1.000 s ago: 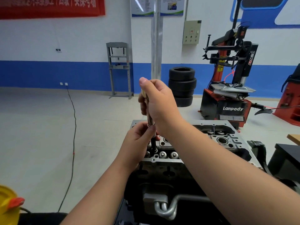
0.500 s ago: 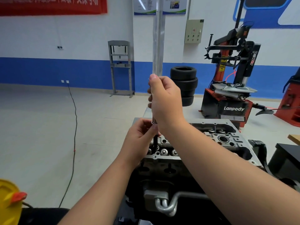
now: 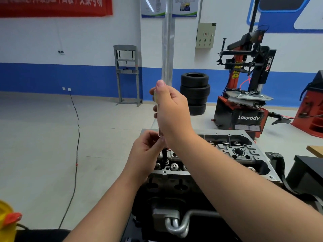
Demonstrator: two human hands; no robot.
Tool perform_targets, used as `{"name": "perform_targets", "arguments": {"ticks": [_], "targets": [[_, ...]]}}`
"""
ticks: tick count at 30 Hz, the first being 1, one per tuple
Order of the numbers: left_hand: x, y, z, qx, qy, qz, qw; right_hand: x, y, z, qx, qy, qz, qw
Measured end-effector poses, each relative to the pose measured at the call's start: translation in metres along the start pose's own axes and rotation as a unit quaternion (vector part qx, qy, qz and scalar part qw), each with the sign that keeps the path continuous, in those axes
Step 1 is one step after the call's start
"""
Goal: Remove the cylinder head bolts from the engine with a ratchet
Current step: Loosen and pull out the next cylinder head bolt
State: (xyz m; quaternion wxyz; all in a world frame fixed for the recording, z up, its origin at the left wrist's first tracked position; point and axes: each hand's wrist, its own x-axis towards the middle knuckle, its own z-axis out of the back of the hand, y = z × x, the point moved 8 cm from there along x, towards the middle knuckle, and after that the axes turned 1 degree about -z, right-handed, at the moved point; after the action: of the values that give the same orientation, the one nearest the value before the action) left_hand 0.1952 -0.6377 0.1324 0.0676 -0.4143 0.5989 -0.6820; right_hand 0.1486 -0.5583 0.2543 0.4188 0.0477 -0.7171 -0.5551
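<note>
Head view: my right hand (image 3: 172, 110) has lifted the ratchet (image 3: 156, 97) higher, my left hand (image 3: 146, 154) pinching the bolt (image 3: 164, 155) rising from the engine (image 3: 227, 154), nearly free, centre.

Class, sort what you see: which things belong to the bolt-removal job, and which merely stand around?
Job: right hand, left hand, ratchet tool, cylinder head.
Around: tyre stack, tyre changer, grey press frame, floor cable.

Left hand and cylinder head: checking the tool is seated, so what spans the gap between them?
In the head view, a dark tool shaft runs from the left hand down into the cylinder head.
</note>
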Motion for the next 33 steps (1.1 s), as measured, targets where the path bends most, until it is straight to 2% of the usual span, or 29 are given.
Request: {"name": "perform_targets", "arguments": {"ticks": [3, 7, 10, 13, 15, 21, 23, 26, 28, 30, 33], "targets": [[0.002, 0.006, 0.004, -0.005, -0.007, 0.018, 1.000, -0.002, -0.002, -0.004, 0.038, 0.002, -0.015, 0.999], [-0.003, 0.005, -0.002, -0.005, 0.044, 0.013, 0.999, 0.002, -0.002, -0.001, 0.129, 0.024, -0.005, 0.991], [-0.003, 0.004, -0.003, 0.017, 0.039, 0.015, 0.999, 0.005, -0.002, -0.001, 0.084, 0.040, 0.015, 0.996], [-0.002, -0.001, -0.003, 0.018, 0.013, 0.005, 1.000, 0.007, -0.004, 0.004, 0.026, 0.007, 0.026, 0.999], [0.000, -0.001, -0.003, 0.018, 0.007, 0.009, 1.000, 0.010, -0.008, 0.005, 0.015, 0.001, 0.003, 1.000], [-0.002, 0.004, -0.004, 0.011, 0.044, 0.018, 0.999, 0.016, -0.020, -0.007, 0.191, 0.092, -0.102, 0.972], [-0.003, 0.003, -0.004, 0.003, 0.042, 0.021, 0.999, 0.016, -0.018, -0.008, 0.165, 0.111, -0.080, 0.977], [-0.003, 0.001, -0.002, 0.007, 0.022, 0.008, 1.000, 0.014, -0.008, -0.001, 0.069, 0.070, -0.004, 0.995], [-0.002, 0.001, 0.000, 0.000, 0.001, 0.003, 1.000, 0.013, -0.005, 0.000, 0.020, 0.053, 0.004, 0.998], [-0.001, 0.003, 0.002, -0.015, -0.012, 0.008, 1.000, 0.010, -0.007, -0.005, 0.031, 0.069, -0.032, 0.997], [-0.002, 0.004, 0.001, -0.022, 0.010, 0.012, 1.000, 0.004, -0.009, -0.014, 0.102, 0.090, -0.067, 0.988]]}}
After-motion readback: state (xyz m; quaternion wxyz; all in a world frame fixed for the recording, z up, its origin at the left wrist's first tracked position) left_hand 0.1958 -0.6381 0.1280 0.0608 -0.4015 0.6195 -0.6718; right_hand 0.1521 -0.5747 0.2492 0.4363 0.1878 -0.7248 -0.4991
